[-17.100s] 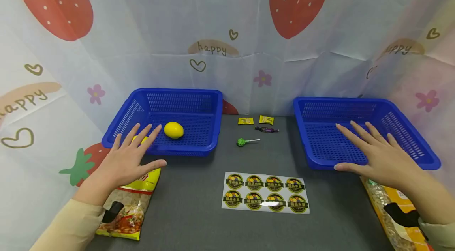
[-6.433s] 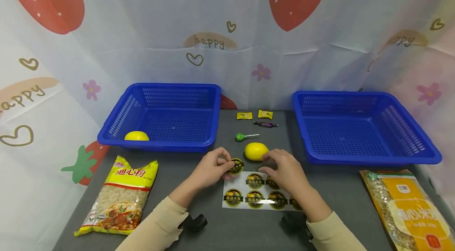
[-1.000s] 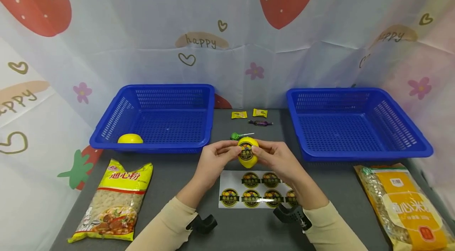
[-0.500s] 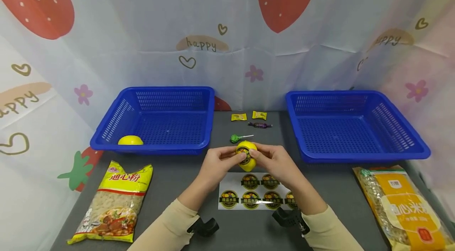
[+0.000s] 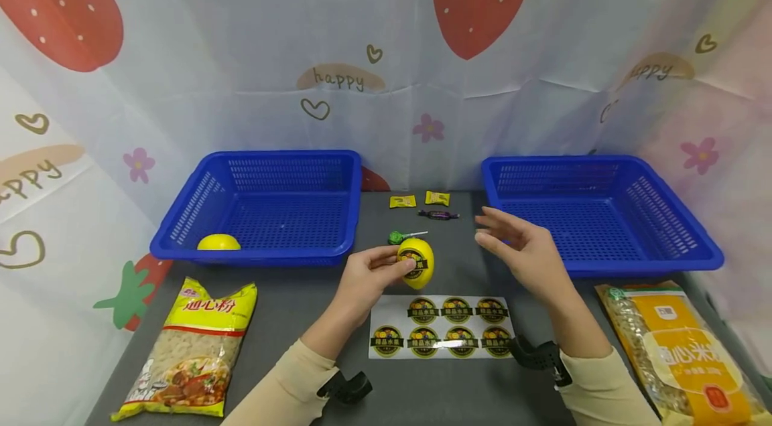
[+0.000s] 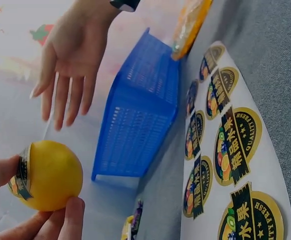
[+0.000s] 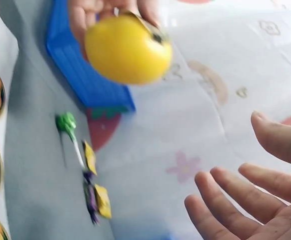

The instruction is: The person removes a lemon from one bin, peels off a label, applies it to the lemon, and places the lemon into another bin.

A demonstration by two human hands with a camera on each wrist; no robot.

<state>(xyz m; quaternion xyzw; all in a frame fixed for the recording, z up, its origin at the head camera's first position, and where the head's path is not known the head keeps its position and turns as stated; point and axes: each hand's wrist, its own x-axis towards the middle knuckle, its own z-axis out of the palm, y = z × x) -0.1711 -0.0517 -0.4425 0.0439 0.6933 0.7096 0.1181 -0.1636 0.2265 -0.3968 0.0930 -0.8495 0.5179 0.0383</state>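
My left hand (image 5: 362, 284) holds a yellow lemon (image 5: 427, 253) above the table, thumb over a round black-and-gold fruit sticker (image 5: 410, 257) on its near side. In the left wrist view the lemon (image 6: 55, 175) sits between thumb and fingers, the sticker (image 6: 21, 175) lying over its curve under the thumb. My right hand (image 5: 533, 258) hovers apart from the lemon, fingers extended and holding nothing, in front of the right basket; its palm (image 6: 80, 45) shows in the left wrist view. Below the hands lies a white sticker sheet (image 5: 401, 309) whose upper-left place has no sticker.
A blue basket (image 5: 256, 255) at back left contains another lemon (image 5: 218, 242); a second blue basket (image 5: 651, 265) stands at back right. Between them lie a green lollipop (image 5: 395, 237), a purple-wrapped candy (image 5: 439, 215) and yellow candies (image 5: 402, 201). Pasta bags (image 5: 199, 345) (image 5: 681, 352) flank the table.
A lemon left the left basket, and one sticker went from the sheet onto it. Both hands pressed it a moment ago; now my right hand has let go and moved right.
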